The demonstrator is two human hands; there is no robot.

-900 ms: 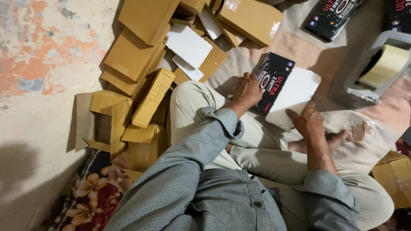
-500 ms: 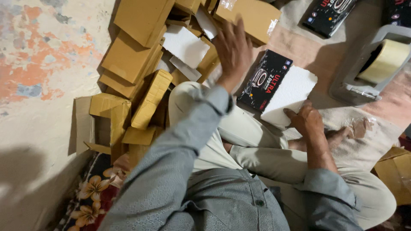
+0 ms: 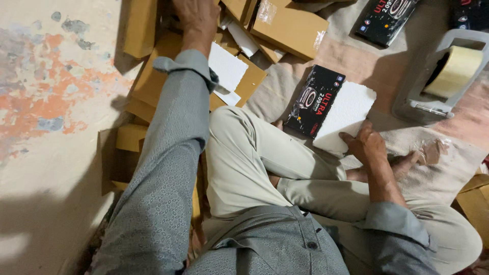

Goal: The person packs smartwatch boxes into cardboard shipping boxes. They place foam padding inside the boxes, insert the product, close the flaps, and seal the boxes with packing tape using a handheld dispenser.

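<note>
Two hands at work, seen from above, well apart from each other. Left hand (image 3: 196, 18) stretched far forward on a grey sleeve (image 3: 163, 168), resting on the pile of flat brown cardboard boxes (image 3: 153, 84) at the top of view; fingers cut off by the frame edge, so cannot tell whether gripping or just touching. Right hand (image 3: 365, 145) low by the knee, fingers curled over the near edge of a white foam slab (image 3: 346, 114) — holding it down or gripping it, thumb side hidden. Foam slab lying partly over a black printed box (image 3: 316, 99), both on the beige cloth (image 3: 367, 66) just beyond the crossed legs in pale trousers (image 3: 249, 158). White foam sheet (image 3: 226, 69) wedged among the cardboard boxes, just beside the left forearm. Larger brown carton (image 3: 290, 28) with clear tape on it near the top centre. Second black box (image 3: 387, 18) further out at top right, well apart from both hands. Grey tape dispenser (image 3: 440, 71) with a roll of tan tape on the right, near the foam slab but not touching. Bare foot (image 3: 407, 163) just behind the right hand, with a crumpled scrap of brown tape (image 3: 432, 151) beside it. Corner of another brown box (image 3: 473, 196) at the right edge. Worn wall or floor surface with orange patches (image 3: 46, 86) on the left.
</note>
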